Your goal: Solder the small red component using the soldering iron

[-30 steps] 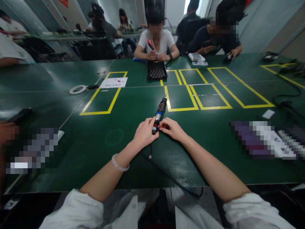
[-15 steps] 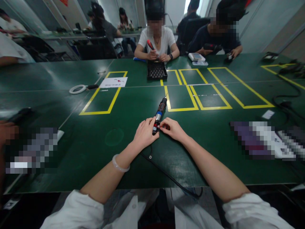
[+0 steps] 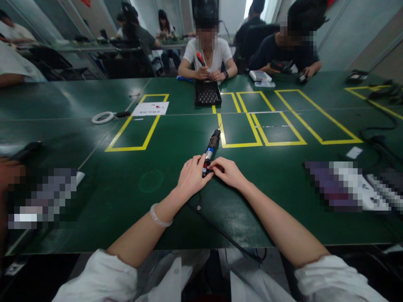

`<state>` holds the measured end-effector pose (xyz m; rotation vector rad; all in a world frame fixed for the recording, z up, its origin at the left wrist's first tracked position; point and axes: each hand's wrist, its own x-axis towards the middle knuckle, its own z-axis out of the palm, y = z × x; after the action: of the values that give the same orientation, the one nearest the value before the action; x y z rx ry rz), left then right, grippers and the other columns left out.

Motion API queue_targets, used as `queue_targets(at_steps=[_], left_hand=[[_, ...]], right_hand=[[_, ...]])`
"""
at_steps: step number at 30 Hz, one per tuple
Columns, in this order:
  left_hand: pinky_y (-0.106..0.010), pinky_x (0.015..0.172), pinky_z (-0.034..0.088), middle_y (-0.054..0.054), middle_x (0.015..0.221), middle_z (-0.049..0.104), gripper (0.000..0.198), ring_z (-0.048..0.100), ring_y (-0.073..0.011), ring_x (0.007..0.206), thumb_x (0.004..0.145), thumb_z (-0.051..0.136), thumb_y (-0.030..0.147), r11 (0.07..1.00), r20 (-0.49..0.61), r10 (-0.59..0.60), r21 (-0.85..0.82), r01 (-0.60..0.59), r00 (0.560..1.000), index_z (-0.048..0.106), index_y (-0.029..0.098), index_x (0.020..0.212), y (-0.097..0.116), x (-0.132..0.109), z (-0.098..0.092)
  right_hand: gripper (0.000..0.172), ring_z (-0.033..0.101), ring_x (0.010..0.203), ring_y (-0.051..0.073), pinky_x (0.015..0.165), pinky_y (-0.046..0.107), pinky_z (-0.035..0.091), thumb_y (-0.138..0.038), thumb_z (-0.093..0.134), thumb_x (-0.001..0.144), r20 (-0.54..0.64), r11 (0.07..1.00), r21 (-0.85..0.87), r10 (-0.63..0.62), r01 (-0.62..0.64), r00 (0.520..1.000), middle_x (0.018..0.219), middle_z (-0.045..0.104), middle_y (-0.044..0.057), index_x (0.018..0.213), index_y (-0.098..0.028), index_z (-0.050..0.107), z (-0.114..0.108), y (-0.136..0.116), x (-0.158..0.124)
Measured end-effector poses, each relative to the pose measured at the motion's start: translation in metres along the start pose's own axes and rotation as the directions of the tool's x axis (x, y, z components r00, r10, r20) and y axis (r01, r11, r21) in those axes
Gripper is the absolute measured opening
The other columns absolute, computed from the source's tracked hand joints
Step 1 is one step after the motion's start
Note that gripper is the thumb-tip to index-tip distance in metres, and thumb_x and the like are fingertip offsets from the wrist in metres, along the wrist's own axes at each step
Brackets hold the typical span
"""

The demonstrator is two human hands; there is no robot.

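Note:
An electric screwdriver (image 3: 210, 149), black with blue, silver and red parts, lies on the green table with its thin bit pointing away from me. My left hand (image 3: 192, 174) is wrapped over its rear part from the left, thumb across the near end. From the right, my right hand (image 3: 229, 171) has its thumb and fingers bent in a pinch at the red part of the tool near its rear. What exactly those fingertips grip is partly hidden. A black cord (image 3: 226, 235) runs from under my left hand to the table's front edge.
Yellow tape rectangles (image 3: 242, 145) mark the green table (image 3: 126, 218). Opposite, a person in white works over a black tray (image 3: 208, 94). A white sheet (image 3: 151, 108) and a white ring-shaped coil (image 3: 103, 118) lie left. Blurred-out items (image 3: 333, 184) lie right. Another person's hand (image 3: 11, 174) shows far left.
My left thumb has slid slightly right across the tool's rear end. My right hand's fingers have shifted a little at the red part. The screwdriver lies in the same place.

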<state>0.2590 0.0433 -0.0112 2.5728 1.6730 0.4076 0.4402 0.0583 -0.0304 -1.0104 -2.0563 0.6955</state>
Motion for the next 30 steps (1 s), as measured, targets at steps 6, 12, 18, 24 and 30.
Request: queue_targets(at_steps=[6, 12, 18, 24, 30], left_hand=[[-0.039, 0.092, 0.043, -0.013, 0.121, 0.054, 0.061, 0.054, -0.0276, 0.106, 0.091, 0.044, 0.05, 0.998, -0.006, -0.045, 0.036, 0.045, 0.999, 0.038, 0.018, 0.143, 0.003, 0.004, -0.001], [-0.038, 0.087, 0.043, -0.013, 0.12, 0.053, 0.062, 0.053, -0.0277, 0.104, 0.091, 0.044, 0.05, 0.997, 0.012, -0.042, 0.07, 0.041, 0.999, 0.035, 0.021, 0.146, -0.002, 0.005, -0.001], [-0.038, 0.088, 0.043, -0.013, 0.123, 0.052, 0.064, 0.053, -0.0276, 0.105, 0.091, 0.044, 0.05, 0.994, 0.033, -0.046, 0.104, 0.043, 0.998, 0.032, 0.022, 0.147, -0.021, 0.007, -0.007], [-0.041, 0.086, 0.044, -0.016, 0.127, 0.051, 0.066, 0.053, -0.031, 0.106, 0.092, 0.035, 0.056, 0.969, 0.029, -0.163, 0.193, 0.154, 0.986, 0.033, 0.02, 0.148, -0.068, 0.004, -0.018], [-0.046, 0.089, 0.044, -0.021, 0.131, 0.049, 0.07, 0.052, -0.0368, 0.11, 0.091, 0.029, 0.059, 0.9, 0.026, -0.353, 0.284, 0.332, 0.935, 0.033, 0.017, 0.147, -0.133, -0.012, -0.038]], right_hand=[[0.019, 0.052, 0.069, 0.013, 0.068, 0.025, 0.042, -0.009, 0.047, 0.084, 0.02, 1.0, 0.022, 0.021, -0.021, 1.0, 0.085, 0.061, 0.002, 0.096, -0.018, 0.058, 0.001, 0.001, -0.001], [0.023, 0.054, 0.071, 0.014, 0.068, 0.024, 0.042, -0.012, 0.047, 0.085, 0.017, 1.0, 0.02, 0.024, -0.025, 1.0, 0.086, 0.061, 0.002, 0.104, -0.019, 0.057, 0.003, 0.006, -0.002], [0.022, 0.054, 0.069, 0.013, 0.069, 0.024, 0.042, -0.014, 0.047, 0.086, 0.01, 0.998, 0.032, 0.047, -0.047, 0.999, 0.083, 0.062, 0.001, 0.106, -0.019, 0.057, 0.003, 0.009, -0.002], [0.02, 0.054, 0.067, 0.012, 0.067, 0.024, 0.041, -0.015, 0.048, 0.087, 0.019, 0.997, 0.035, 0.067, -0.068, 0.998, 0.082, 0.064, 0.001, 0.103, -0.019, 0.06, 0.002, 0.011, -0.003], [0.017, 0.054, 0.065, 0.012, 0.064, 0.023, 0.041, -0.018, 0.049, 0.088, 0.035, 0.996, 0.032, 0.088, -0.089, 0.996, 0.08, 0.065, 0.001, 0.1, -0.019, 0.062, 0.004, 0.013, -0.002]])
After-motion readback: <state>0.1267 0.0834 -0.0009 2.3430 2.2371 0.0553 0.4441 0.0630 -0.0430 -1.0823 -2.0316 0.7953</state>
